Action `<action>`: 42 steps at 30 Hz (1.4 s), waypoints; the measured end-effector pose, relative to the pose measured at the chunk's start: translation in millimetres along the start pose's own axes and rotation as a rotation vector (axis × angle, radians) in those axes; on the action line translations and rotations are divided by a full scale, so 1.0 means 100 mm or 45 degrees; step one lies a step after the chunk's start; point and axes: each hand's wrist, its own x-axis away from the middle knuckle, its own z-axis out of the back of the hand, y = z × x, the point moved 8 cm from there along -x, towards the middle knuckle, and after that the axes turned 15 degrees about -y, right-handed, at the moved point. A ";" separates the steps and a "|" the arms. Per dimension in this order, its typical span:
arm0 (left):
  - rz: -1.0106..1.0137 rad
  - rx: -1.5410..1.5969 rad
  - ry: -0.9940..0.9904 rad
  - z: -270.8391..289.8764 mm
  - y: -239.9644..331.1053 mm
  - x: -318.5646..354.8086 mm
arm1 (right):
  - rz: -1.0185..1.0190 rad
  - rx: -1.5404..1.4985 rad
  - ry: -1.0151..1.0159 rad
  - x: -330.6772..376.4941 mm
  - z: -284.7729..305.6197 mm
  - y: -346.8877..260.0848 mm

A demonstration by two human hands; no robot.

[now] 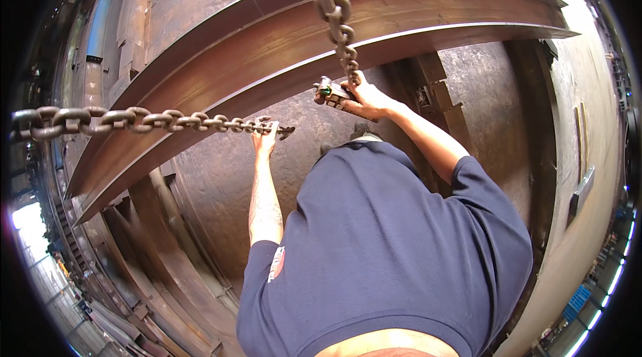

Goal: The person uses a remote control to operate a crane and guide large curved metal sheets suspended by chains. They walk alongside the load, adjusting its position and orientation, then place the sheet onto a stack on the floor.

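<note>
My left hand is closed around the end of a rusty steel chain, which stretches in from the left edge. A dark chain hook pokes out beside its fingers. My right hand grips a dark handheld remote control with light buttons and a green part. The lower end of a second chain, coming down from the top, meets this same hand, whose fingers seem to be on it. Just beyond both hands lies a long rusty steel I-beam, curved by the lens.
More steel beams lie low on the left. A steel bracket piece stands right of my right forearm. Farther right is a pale floor strip with a small grey block on it. Blue crates show at the far right.
</note>
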 end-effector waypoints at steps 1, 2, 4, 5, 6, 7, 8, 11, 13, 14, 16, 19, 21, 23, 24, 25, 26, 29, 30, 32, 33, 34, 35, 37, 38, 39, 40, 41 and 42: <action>0.014 0.008 -0.019 0.04 -0.05 0.02 | -0.032 0.001 -0.012 0.01 -0.02 0.02; 0.026 0.014 -0.026 0.08 -0.10 0.04 | -0.052 0.005 -0.027 0.00 -0.02 0.01; 0.026 0.018 -0.094 0.18 -0.17 0.07 | -0.083 0.004 0.005 0.05 -0.02 -0.03; 0.017 0.020 -0.129 0.24 -0.19 0.06 | -0.100 -0.019 0.028 0.07 -0.03 0.00; 0.040 -0.095 -0.147 0.30 -0.16 -0.01 | -0.115 -0.031 0.046 0.04 -0.01 0.07; 0.098 -0.270 -0.175 0.39 -0.14 -0.09 | -0.119 -0.006 0.068 0.00 0.02 0.12; 0.169 -0.441 -0.210 0.45 -0.11 -0.14 | -0.125 0.012 0.081 -0.02 0.02 0.19; 0.211 -0.511 -0.123 0.76 -0.36 -0.23 | -0.115 0.015 0.117 -0.08 0.02 0.22; 0.192 -0.383 0.025 0.91 -0.44 -0.31 | -0.122 0.019 0.121 -0.16 0.05 0.26; 0.247 -0.353 0.076 0.94 -0.46 -0.36 | -0.134 0.021 0.121 -0.18 0.05 0.30; 0.271 -0.282 0.148 0.97 -0.44 -0.49 | -0.134 -0.107 0.063 -0.23 0.07 0.34; 0.236 -0.167 0.223 0.90 -0.36 -0.67 | -0.175 -0.127 -0.013 -0.27 0.12 0.30; 0.239 -0.214 0.152 0.84 -0.29 -0.78 | -0.218 -0.172 -0.022 -0.31 0.13 0.18; 0.211 -0.280 0.062 0.80 -0.28 -0.82 | -0.223 -0.119 -0.021 -0.40 0.02 0.29; 0.192 -0.340 0.029 0.79 -0.23 -0.82 | -0.221 -0.099 -0.017 -0.44 0.00 0.28; 0.175 -0.399 -0.002 0.78 -0.18 -0.80 | -0.237 -0.100 -0.036 -0.44 -0.05 0.29; 0.155 -0.461 -0.036 0.79 -0.17 -0.77 | -0.228 -0.108 -0.022 -0.45 -0.11 0.27; 0.104 -0.442 -0.051 0.86 -0.15 -0.61 | -0.269 -0.174 0.023 -0.48 -0.20 0.28; 0.086 -0.404 -0.033 0.92 -0.08 -0.54 | -0.272 -0.208 0.069 -0.48 -0.20 0.26; 0.166 -0.246 0.070 0.89 -0.03 -0.42 | -0.247 -0.108 0.069 -0.45 -0.16 0.17; 0.109 -0.586 0.097 0.90 0.08 -0.36 | -0.245 0.004 0.025 -0.49 -0.20 0.21; 0.063 -0.596 0.113 0.85 0.21 -0.33 | -0.230 -0.014 0.023 -0.46 -0.20 0.19; 0.189 -0.353 0.146 0.77 0.36 -0.29 | -0.210 0.052 0.040 -0.47 -0.19 0.25; 0.277 -0.077 0.223 0.75 0.22 -0.26 | -0.180 0.095 0.022 -0.45 -0.11 -0.02; 0.213 -0.020 0.303 0.74 0.14 -0.27 | -0.125 0.084 0.016 -0.45 -0.11 -0.07; 0.224 -0.109 0.335 0.68 0.33 -0.24 | -0.098 0.087 0.042 -0.44 -0.09 -0.09; 0.162 -0.032 0.359 0.66 0.26 -0.27 | -0.071 0.089 0.069 -0.43 -0.08 -0.12; 0.185 -0.115 0.410 0.64 0.30 -0.27 | -0.047 0.104 0.074 -0.41 -0.08 -0.13; 0.210 -0.199 0.468 0.64 0.33 -0.24 | -0.014 0.120 0.076 -0.41 -0.08 -0.14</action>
